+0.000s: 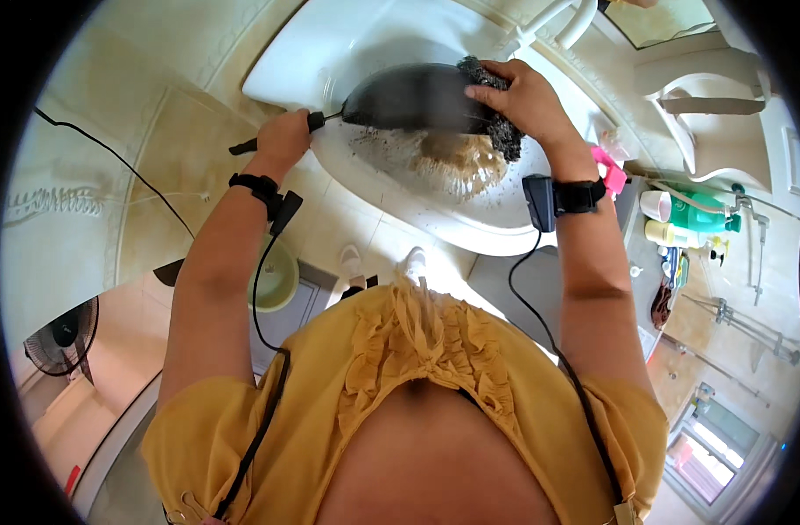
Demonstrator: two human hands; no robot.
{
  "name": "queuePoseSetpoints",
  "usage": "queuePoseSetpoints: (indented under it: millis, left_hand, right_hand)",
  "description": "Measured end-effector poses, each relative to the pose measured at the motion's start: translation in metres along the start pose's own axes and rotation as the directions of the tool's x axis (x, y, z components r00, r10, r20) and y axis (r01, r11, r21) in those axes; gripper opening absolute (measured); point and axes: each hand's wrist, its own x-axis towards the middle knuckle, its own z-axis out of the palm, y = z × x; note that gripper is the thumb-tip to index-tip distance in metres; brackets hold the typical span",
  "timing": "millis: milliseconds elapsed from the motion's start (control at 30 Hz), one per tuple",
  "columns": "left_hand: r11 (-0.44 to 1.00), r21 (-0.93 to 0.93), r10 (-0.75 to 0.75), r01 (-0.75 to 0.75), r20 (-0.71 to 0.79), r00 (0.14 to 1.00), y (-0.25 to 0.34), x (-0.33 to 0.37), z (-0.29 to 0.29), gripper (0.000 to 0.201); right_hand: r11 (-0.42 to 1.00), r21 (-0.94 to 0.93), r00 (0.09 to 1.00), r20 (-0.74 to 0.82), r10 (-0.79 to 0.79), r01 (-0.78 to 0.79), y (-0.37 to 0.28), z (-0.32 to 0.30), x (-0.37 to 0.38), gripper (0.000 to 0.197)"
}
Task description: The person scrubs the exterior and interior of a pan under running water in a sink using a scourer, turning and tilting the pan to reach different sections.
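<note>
A black wok (409, 98) is tilted over a white basin (282, 74). My left hand (283, 140) is closed around the wok's black handle, at the left. At the wok's right side, my right hand (527, 101) has its fingers curled on a dark, wiry clump (505, 138) that looks like steel wool. Its thumb lies over the wok's inside. Brownish water (457, 162) spreads below the wok's near edge, with dark specks scattered on the basin around it. The fingertips of my right hand are partly hidden, and the wok's surface is blurred.
A white pipe (553, 22) rises behind the basin. Pink plastic (612, 171) and several bottles, one of them green (698, 210), stand at the right. A pale green bowl (277, 276) is low at the left. Cables run from the bands on both wrists.
</note>
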Motion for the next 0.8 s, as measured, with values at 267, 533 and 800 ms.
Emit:
queuePoseSetpoints:
  millis: [267,533,800]
  left_hand:
    - [0.994,0.079,0.075,-0.075,0.007,0.997,0.018,-0.013,-0.014,0.013]
    - [0.994,0.038,0.083,-0.102,0.33,0.94,0.041,0.0,-0.057,0.017]
    - [0.998,-0.001,0.051,-0.068,0.68,0.731,0.056,0.01,-0.079,0.025]
  right_hand:
    - [0.985,-0.073,0.987,0.038,-0.154,0.156,0.013,0.008,-0.071,0.083]
    - [0.989,0.132,0.996,0.058,-0.069,0.061,0.039,0.013,-0.103,0.085]
    - [0.952,0.306,0.994,0.113,-0.013,-0.023,0.058,0.017,-0.134,0.087]
